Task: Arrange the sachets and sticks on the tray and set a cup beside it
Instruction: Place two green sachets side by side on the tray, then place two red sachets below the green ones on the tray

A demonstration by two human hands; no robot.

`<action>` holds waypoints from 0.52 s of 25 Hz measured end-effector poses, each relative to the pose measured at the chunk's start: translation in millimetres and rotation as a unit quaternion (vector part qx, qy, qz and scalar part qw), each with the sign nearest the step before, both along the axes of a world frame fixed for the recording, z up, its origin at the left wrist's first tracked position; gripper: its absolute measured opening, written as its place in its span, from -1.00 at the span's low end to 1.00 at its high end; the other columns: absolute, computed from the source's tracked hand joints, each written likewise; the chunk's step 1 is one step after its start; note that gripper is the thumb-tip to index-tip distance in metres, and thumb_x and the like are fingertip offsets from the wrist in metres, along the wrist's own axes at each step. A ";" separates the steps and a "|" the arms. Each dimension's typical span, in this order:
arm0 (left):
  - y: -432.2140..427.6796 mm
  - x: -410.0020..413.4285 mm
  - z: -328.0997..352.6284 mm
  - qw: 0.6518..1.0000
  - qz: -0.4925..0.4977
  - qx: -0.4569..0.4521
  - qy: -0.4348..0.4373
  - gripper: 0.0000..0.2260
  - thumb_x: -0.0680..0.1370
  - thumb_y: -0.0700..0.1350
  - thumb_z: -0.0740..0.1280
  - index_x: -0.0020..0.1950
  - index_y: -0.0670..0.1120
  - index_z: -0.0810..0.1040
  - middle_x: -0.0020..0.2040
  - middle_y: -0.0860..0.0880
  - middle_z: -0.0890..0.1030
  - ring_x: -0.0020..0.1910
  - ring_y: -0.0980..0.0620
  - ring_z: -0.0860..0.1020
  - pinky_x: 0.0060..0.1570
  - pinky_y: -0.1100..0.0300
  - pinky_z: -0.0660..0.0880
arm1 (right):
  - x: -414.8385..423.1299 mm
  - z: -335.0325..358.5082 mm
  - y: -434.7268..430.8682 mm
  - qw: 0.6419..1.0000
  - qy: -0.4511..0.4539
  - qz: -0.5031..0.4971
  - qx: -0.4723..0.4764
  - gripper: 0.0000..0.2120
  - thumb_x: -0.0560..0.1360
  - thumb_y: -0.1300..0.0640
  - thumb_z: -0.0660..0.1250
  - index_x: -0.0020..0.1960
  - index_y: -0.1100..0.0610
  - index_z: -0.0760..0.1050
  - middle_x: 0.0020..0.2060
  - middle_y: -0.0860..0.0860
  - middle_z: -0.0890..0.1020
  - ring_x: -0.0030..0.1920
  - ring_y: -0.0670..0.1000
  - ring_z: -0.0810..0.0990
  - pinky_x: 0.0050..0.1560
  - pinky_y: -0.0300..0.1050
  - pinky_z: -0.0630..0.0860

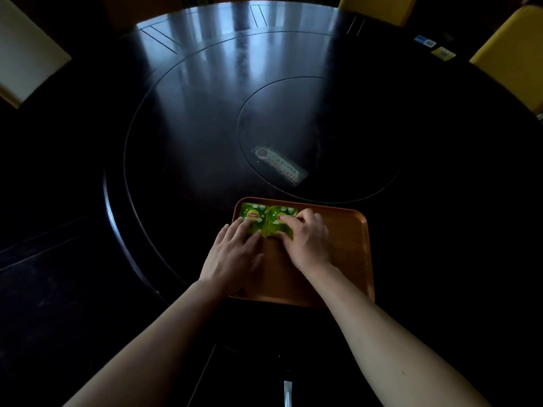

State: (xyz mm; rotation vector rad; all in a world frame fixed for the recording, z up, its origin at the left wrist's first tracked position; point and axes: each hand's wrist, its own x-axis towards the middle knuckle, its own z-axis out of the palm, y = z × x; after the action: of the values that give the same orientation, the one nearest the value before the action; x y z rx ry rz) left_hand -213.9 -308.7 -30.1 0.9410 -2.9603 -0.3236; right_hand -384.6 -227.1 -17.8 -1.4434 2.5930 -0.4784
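Note:
An orange-brown tray (349,254) lies on the dark round table in front of me. Two green tea sachets lie side by side in its far left corner: the left sachet (252,214) and the right sachet (282,229). My left hand (232,257) rests flat with its fingertips on the left sachet. My right hand (308,239) presses its fingers on the right sachet and covers part of its label. A pale stick (288,392) lies at the near edge of the view between my forearms. No cup is in view.
A clear packet with red print (279,164) lies on the table's inner turntable beyond the tray. Yellow chairs (511,54) stand at the far right. Small cards (435,48) lie near the far right rim. The table (176,142) is dark and glossy.

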 end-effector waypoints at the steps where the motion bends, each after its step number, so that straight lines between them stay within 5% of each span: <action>1: 0.6 0.9 -1.0 1.000 0.002 0.002 -0.001 -0.50 0.56 0.13 0.27 0.47 -0.01 0.40 0.53 -0.17 0.30 0.54 -0.18 0.19 0.51 -0.14 0.14 | 0.2 0.7 1.1 1.000 -0.006 -0.003 -0.004 -0.63 0.47 0.00 0.43 0.26 -0.03 0.55 0.06 0.06 0.52 0.06 0.12 0.46 0.00 0.04 0.46; 6: 15.0 15.8 18.6 0.997 0.026 0.019 0.067 -0.56 0.45 0.02 0.37 0.31 -0.05 0.53 0.29 -0.22 0.50 0.31 -0.28 0.43 0.28 -0.15 0.38 | 5.3 16.3 28.8 0.997 -0.054 -0.011 -0.057 -0.75 0.46 0.08 0.44 0.12 0.10 0.63 -0.03 0.10 0.58 0.02 0.17 0.51 -0.01 0.06 0.51; 13: 149.5 110.4 19.6 0.987 0.026 0.064 0.147 -0.81 0.48 -0.05 0.36 0.07 -0.02 0.60 -0.06 -0.03 0.55 -0.09 -0.10 0.51 -0.13 -0.05 0.44 | 59.6 23.6 156.3 0.983 -0.116 0.000 -0.145 -0.97 0.46 0.16 0.40 -0.12 0.10 0.61 -0.21 0.02 0.62 -0.11 0.08 0.58 -0.06 -0.05 0.51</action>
State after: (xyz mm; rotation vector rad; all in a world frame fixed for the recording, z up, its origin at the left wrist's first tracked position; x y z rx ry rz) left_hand -103.5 -159.2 -10.4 0.8903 -2.6683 -0.6011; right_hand -325.0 -70.9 5.9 -1.3698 2.4133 -0.9962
